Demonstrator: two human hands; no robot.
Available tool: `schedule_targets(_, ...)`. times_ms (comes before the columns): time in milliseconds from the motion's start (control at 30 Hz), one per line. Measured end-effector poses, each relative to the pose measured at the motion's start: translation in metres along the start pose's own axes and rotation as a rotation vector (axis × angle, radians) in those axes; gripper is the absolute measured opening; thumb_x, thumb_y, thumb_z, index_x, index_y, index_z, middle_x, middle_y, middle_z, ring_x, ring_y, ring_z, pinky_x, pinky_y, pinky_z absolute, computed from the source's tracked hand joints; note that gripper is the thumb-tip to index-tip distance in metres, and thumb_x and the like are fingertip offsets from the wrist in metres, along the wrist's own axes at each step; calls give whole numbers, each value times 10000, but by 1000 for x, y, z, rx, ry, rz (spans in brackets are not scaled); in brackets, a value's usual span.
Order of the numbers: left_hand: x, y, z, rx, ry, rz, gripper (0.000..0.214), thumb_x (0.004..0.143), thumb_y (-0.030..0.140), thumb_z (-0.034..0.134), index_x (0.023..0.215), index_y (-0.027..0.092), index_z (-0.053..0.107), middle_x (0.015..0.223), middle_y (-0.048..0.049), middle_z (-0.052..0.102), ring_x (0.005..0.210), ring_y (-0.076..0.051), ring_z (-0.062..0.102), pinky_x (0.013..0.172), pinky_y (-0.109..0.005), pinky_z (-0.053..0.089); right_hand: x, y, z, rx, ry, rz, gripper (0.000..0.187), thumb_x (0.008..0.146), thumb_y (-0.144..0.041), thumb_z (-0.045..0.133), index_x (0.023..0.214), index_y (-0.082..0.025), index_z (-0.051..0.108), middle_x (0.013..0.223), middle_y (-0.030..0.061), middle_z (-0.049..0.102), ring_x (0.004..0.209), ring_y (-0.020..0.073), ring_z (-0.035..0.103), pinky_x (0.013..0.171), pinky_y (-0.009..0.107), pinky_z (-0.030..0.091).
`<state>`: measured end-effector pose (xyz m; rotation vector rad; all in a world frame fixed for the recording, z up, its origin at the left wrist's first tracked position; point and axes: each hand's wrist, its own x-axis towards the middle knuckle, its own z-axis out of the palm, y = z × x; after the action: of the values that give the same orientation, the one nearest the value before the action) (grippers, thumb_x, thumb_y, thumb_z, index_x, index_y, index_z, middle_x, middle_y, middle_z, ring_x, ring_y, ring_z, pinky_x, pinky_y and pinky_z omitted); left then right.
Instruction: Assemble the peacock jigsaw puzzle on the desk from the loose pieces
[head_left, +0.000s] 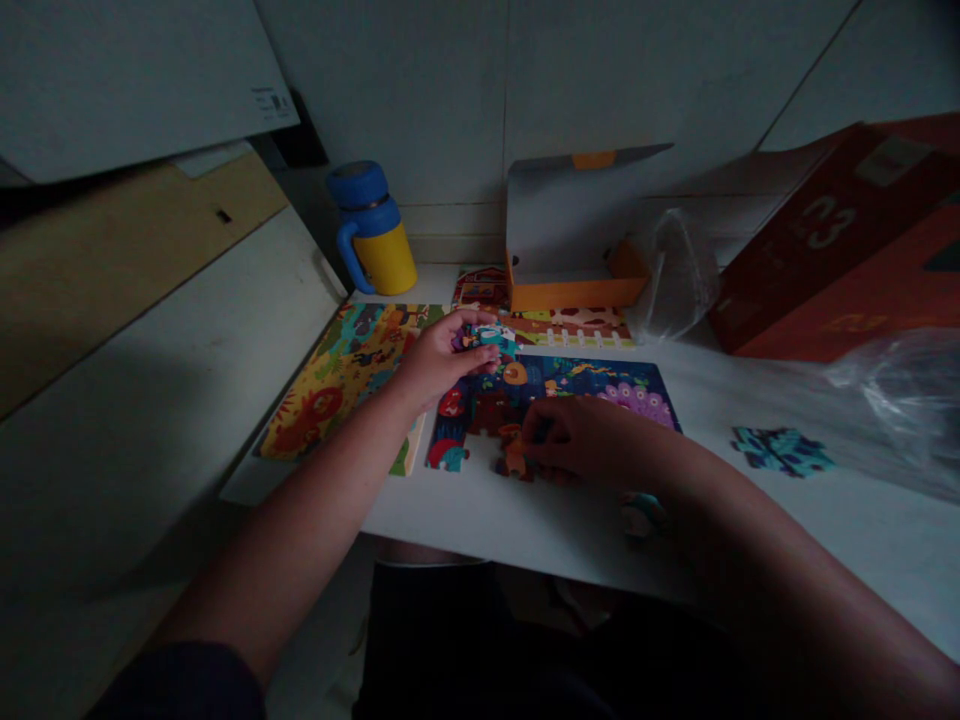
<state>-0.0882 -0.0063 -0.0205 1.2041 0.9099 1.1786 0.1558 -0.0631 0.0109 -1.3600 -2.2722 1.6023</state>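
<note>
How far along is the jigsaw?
Done: the lion puzzle looks whole, and the blue puzzle is mostly joined. In hand: the left hand holds a piece; the right hand rests on orange pieces at the blue puzzle's ragged lower edge. Left: the gaps along that edge, plus a loose piece on the table at right.
</note>
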Motion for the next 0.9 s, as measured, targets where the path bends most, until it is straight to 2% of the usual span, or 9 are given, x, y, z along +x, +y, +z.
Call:
schedule_targets(267, 0, 1, 1, 12, -2, -6, 547, 725, 264, 936, 1201, 192, 677, 1002, -18, 713, 829, -145, 731, 774, -301, 669, 2, 1, -3, -67, 1, 15, 136, 923, -286, 665, 1046, -264, 719, 798, 18, 792, 682, 198, 746, 539, 260, 485)
schedule_targets(467, -2, 3, 3, 7, 11, -11, 508, 730, 227, 918, 1178, 192, 680, 973, -10, 713, 792, -138, 727, 759, -293, 665, -1, -8, -4, -241, 127, 6, 107, 873, -324, 722, 951, -286, 784, 710, 1, 753, 606, 185, 670, 533, 281, 389)
schedule_targets(633, -3, 5, 5, 29, 7, 6, 503, 729, 236, 920, 1167, 189, 676, 990, -19, 713, 827, -148, 717, 771, -303, 657, -2, -16, -3, -362, 350, -59, 109, 900, -357, 715, 924, -265, 771, 767, 16, 751, 632, 167, 629, 568, 285, 352)
schedule_targets(800, -6, 4, 7, 145, -65, 68, 463, 764, 261, 911, 1171, 200, 699, 1075, -39, 723, 921, -160, 702, 824, -305, 634, 2, -18, -1, -179, 731, -76, 306, 947, -460, 679, 1146, -227, 688, 922, 53, 781, 684, 174, 666, 614, 291, 416)
schedule_targets(900, -9, 3, 8, 237, -151, 115, 469, 755, 262, 925, 1175, 211, 723, 1180, -65, 703, 997, -175, 698, 869, -317, 624, 8, -14, -1, -79, 800, -68, 348, 927, -495, 699, 1147, -227, 668, 982, 59, 786, 717, 180, 688, 623, 298, 448)
